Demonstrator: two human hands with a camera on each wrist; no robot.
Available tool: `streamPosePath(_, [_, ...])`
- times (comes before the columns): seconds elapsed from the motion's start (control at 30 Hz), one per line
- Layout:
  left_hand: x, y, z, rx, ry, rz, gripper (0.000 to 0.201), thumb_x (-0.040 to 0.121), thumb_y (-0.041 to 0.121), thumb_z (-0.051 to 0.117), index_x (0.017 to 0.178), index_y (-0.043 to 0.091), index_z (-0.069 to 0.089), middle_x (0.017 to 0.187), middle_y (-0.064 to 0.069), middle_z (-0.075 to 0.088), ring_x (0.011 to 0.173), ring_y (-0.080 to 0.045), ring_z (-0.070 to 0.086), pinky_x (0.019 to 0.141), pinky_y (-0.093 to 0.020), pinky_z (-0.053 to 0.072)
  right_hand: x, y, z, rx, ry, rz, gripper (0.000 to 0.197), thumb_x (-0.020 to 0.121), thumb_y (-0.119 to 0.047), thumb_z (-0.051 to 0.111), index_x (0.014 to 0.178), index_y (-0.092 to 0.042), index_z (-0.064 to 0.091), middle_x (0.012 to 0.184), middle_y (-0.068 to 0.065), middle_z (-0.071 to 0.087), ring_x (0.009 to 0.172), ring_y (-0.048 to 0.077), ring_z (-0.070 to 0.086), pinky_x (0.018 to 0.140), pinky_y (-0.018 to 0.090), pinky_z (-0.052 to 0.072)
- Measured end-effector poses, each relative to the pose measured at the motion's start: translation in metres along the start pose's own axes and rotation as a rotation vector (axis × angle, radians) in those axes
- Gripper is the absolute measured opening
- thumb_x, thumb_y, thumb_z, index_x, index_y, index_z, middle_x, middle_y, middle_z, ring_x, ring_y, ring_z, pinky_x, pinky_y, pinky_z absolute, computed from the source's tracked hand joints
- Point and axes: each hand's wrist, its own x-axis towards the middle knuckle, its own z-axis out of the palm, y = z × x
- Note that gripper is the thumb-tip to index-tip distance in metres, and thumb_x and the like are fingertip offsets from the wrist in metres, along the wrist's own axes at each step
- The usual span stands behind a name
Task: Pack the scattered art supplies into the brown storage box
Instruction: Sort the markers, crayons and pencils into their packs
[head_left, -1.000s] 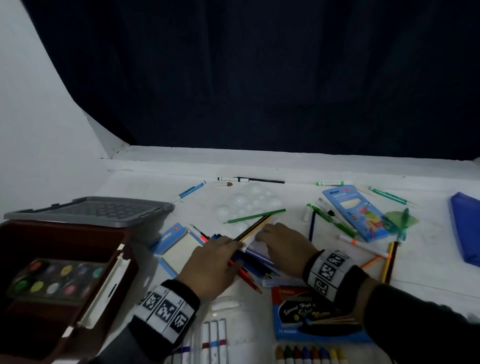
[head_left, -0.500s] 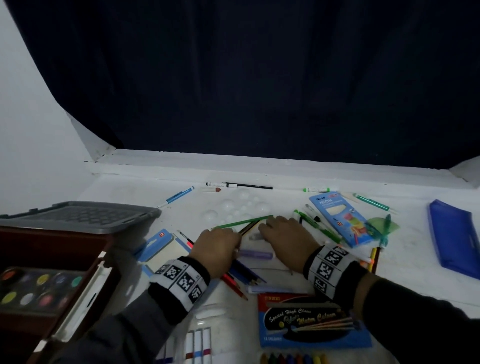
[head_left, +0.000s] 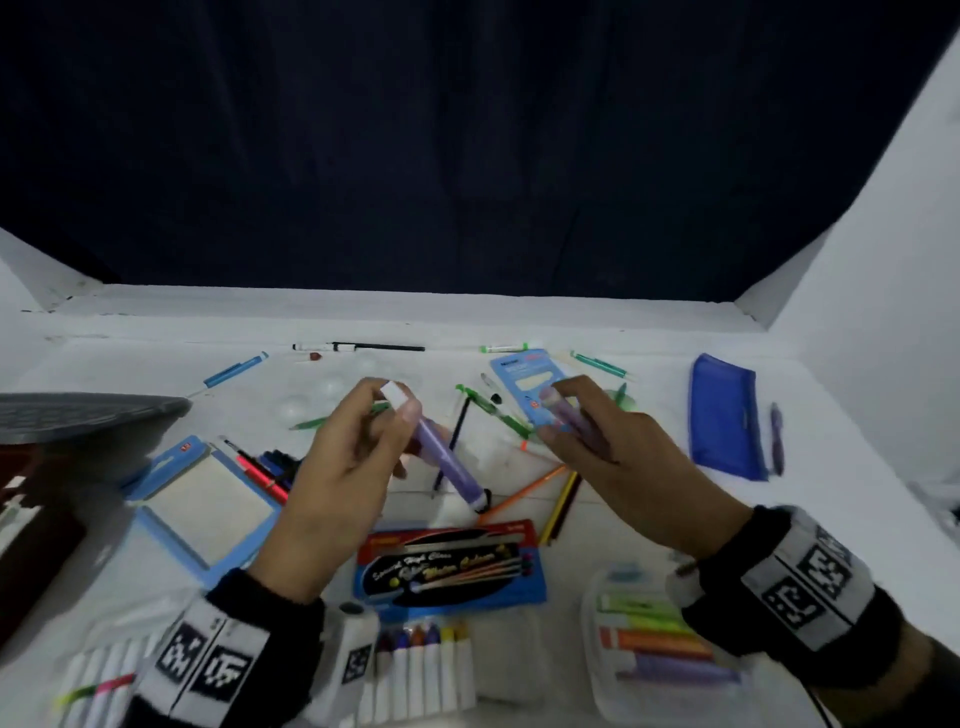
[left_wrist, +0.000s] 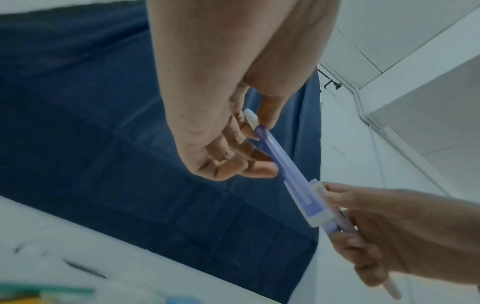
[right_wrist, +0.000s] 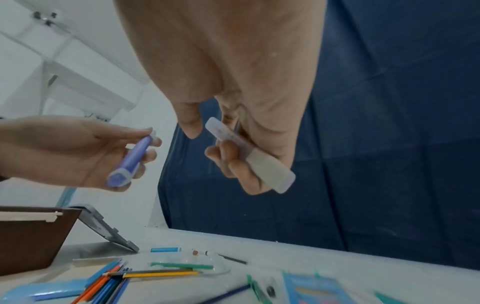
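Purple marker, white end. Pale translucent marker. Brown storage box, grey lid. Blue pouch. White counter. Black-and-white patterned wristbands.

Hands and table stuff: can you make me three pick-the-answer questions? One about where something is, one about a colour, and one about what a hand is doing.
1. Where on the table is the blue pouch?
A. right side
B. near left corner
C. far middle

2. What colour is the marker in the left hand?
A. red
B. purple
C. yellow

3. What is the right hand doing?
A. lying flat
B. hanging empty
C. holding a pale marker

Answers:
1 A: the pouch lies beyond the right hand, near the right wall.
2 B: its barrel is purple, with a white end.
3 C: the fingers curl round the pale marker, off the table.
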Motion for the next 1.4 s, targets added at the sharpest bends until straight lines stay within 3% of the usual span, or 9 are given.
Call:
streamPosePath(0.1, [-0.019, 0.001, 0.044, -0.112, -0.003, -0.117, 0.028, 0.100, 0.032, 0.046, 0.102, 0.005, 0.054, 0.084, -0.011, 0.073, 0.079, -0.027, 0.068, 0.071, -0.032, 0.051, -0.037, 0.025, -0.019, 0.089, 0.047, 0.067, 0.009, 0.097, -0.039, 0.051, 0.091, -0.032, 0.051, 0.071, -0.012, 0.061, 0.062, 0.007, 0.056, 0.057, 0.017, 0.044])
streamPosePath(0.2, [-0.030, -0.005, 0.087, -0.221, -0.049, -0.255, 0.029, 0.101, 0.039, 0.042, 0.103, 0.013, 0.054, 0.069, -0.012, 0.052, 0.058, -0.024, 0.055, 0.061, -0.034, 0.049, -0.071, 0.055, -0.037, 0.132, 0.106, 0.092, 0.033, 0.096, -0.047, 0.048, 0.082, -0.019, 0.058, 0.074, -0.001, 0.060, 0.073, 0.016, 0.061, 0.064, 0.042, 0.052])
streamPosePath(0.27, [-0.033, -0.012, 0.106, -0.229, -0.159, -0.318, 0.031, 0.102, 0.042, 0.039, 0.105, 0.017, 0.057, 0.068, -0.013, 0.031, 0.053, -0.024, 0.027, 0.048, -0.027, 0.029, -0.088, 0.067, -0.045, 0.167, 0.142, 0.117, 0.036, 0.094, -0.051, 0.046, 0.082, -0.020, 0.062, 0.083, 0.003, 0.065, 0.079, 0.019, 0.064, 0.065, 0.040, 0.053])
streamPosePath(0.33, [-0.035, -0.017, 0.117, -0.076, -0.282, -0.330, 0.029, 0.102, 0.042, 0.039, 0.108, 0.027, 0.064, 0.070, -0.012, 0.030, 0.061, -0.028, 0.022, 0.050, -0.030, 0.023, -0.101, 0.075, -0.050, 0.306, 0.153, 0.163, 0.027, 0.094, -0.041, 0.050, 0.089, -0.018, 0.063, 0.079, 0.006, 0.067, 0.068, 0.018, 0.062, 0.061, 0.036, 0.054])
streamPosePath(0.43, [-0.038, -0.022, 0.117, 0.223, -0.484, -0.265, 0.026, 0.102, 0.035, 0.045, 0.117, 0.048, 0.062, 0.089, 0.000, 0.063, 0.079, -0.017, 0.056, 0.072, -0.028, 0.047, -0.119, 0.091, -0.051, 0.444, 0.138, 0.226, 0.006, 0.097, -0.009, 0.054, 0.097, -0.012, 0.060, 0.078, 0.008, 0.069, 0.068, 0.019, 0.067, 0.065, 0.033, 0.055])
streamPosePath(0.57, [-0.037, -0.016, 0.111, 0.499, -0.660, -0.182, 0.041, 0.102, 0.022, 0.050, 0.123, 0.057, 0.048, 0.124, 0.010, 0.058, 0.115, -0.003, 0.052, 0.102, -0.017, 0.040, -0.134, 0.114, -0.047, 0.355, 0.080, 0.247, 0.018, 0.091, 0.001, 0.059, 0.094, -0.016, 0.063, 0.086, 0.000, 0.073, 0.082, 0.017, 0.072, 0.076, 0.035, 0.058])
streamPosePath(0.73, [-0.035, -0.010, 0.119, 0.577, -0.689, 0.008, 0.023, 0.091, 0.034, 0.069, 0.114, 0.036, 0.073, 0.104, 0.019, 0.069, 0.100, 0.002, 0.061, 0.088, -0.024, 0.050, -0.137, 0.120, -0.049, 0.299, 0.075, 0.219, 0.019, 0.088, 0.001, 0.063, 0.090, -0.017, 0.069, 0.087, -0.002, 0.073, 0.084, 0.015, 0.072, 0.079, 0.040, 0.059])
streamPosePath(1.1, [-0.038, -0.030, 0.168, 0.797, -0.738, 0.179, 0.027, 0.098, 0.037, 0.057, 0.123, 0.033, 0.067, 0.113, 0.013, 0.062, 0.106, -0.003, 0.052, 0.090, -0.025, 0.045, -0.131, 0.121, -0.045, -0.012, -0.030, 0.122, 0.016, 0.087, -0.018, 0.069, 0.097, -0.030, 0.071, 0.094, -0.019, 0.068, 0.089, 0.000, 0.061, 0.082, 0.019, 0.051])
streamPosePath(1.4, [-0.038, -0.034, 0.182, 0.941, -0.686, 0.301, 0.026, 0.094, 0.042, 0.058, 0.117, 0.037, 0.069, 0.103, 0.013, 0.063, 0.098, -0.008, 0.056, 0.083, -0.032, 0.048, -0.131, 0.133, -0.038, -0.246, -0.190, 0.114, 0.016, 0.089, -0.036, 0.065, 0.105, -0.033, 0.068, 0.106, -0.016, 0.066, 0.103, 0.004, 0.051, 0.101, 0.034, 0.041])
